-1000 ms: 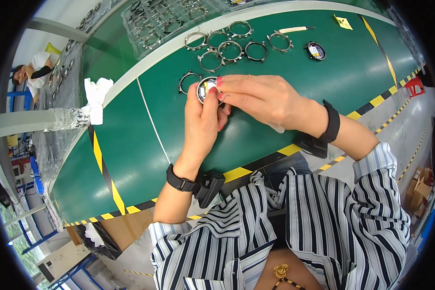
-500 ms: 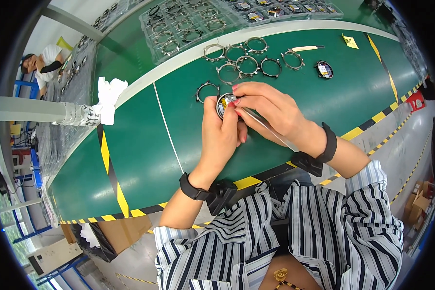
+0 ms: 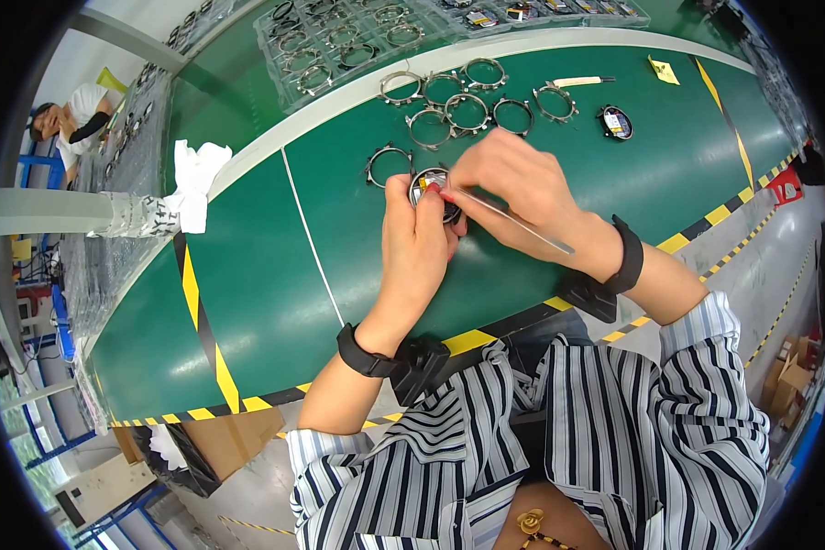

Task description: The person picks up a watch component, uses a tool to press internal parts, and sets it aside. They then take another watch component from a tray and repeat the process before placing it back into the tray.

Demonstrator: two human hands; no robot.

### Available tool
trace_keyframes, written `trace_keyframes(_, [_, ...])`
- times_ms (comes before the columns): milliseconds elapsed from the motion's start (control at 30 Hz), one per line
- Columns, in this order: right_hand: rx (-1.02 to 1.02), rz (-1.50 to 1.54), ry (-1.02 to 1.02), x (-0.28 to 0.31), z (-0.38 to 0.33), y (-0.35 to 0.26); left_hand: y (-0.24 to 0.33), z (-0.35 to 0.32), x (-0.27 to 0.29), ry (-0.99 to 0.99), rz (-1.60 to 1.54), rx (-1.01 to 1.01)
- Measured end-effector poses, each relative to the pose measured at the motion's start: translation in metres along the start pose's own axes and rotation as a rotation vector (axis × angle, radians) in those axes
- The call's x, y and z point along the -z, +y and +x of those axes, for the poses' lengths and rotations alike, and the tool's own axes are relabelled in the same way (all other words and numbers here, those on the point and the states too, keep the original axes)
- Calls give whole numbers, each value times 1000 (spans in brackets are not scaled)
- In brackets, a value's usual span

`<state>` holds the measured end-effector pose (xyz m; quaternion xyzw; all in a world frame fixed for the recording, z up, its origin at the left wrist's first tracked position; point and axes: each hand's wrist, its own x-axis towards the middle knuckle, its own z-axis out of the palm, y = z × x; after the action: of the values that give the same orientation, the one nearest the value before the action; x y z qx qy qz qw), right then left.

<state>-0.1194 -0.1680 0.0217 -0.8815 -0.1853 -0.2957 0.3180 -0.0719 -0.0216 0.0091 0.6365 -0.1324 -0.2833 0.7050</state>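
My left hand (image 3: 412,234) is closed around a round watch case (image 3: 419,186) with yellow and silver parts inside, its thumb lying over the case's face. In my right hand (image 3: 522,192) is a slim metal tool (image 3: 536,234), pinched close to one end and slanting back below the palm. It looks like tweezers, but its tip is too small to make out. That tip end and the right fingertips are at the case's right side. Just left of the held case, a bare watch ring (image 3: 390,166) lies on the green table (image 3: 247,284).
Several bare watch rings (image 3: 467,112) lie beyond my hands. Farther right are a filled watch case (image 3: 616,122), a white-handled tool (image 3: 582,81) and a yellow paper (image 3: 664,71). Clear trays (image 3: 289,78) stand behind the pale ledge (image 3: 339,101). Another person (image 3: 73,128) is at far left.
My right fingers have drawn together and curled beside the case, uncovering its upper right part. The metal tool has tilted flatter, its rear end moving slightly right and up.
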Motion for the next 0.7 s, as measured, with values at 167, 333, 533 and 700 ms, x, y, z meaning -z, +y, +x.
trace_keyframes(167, [-142,241,-12,3,0,-6,-1,0,0,16,-8,-20])
trace_keyframes(333, [9,116,79,-1,-5,-2,1,0,-1,2,-12,-8])
trace_keyframes(533, [207,-24,74,-1,-8,6,5,-4,-3,30,69,-24])
trace_keyframes(700, [274,-53,69,2,-8,12,1,-5,-4,44,107,-95])
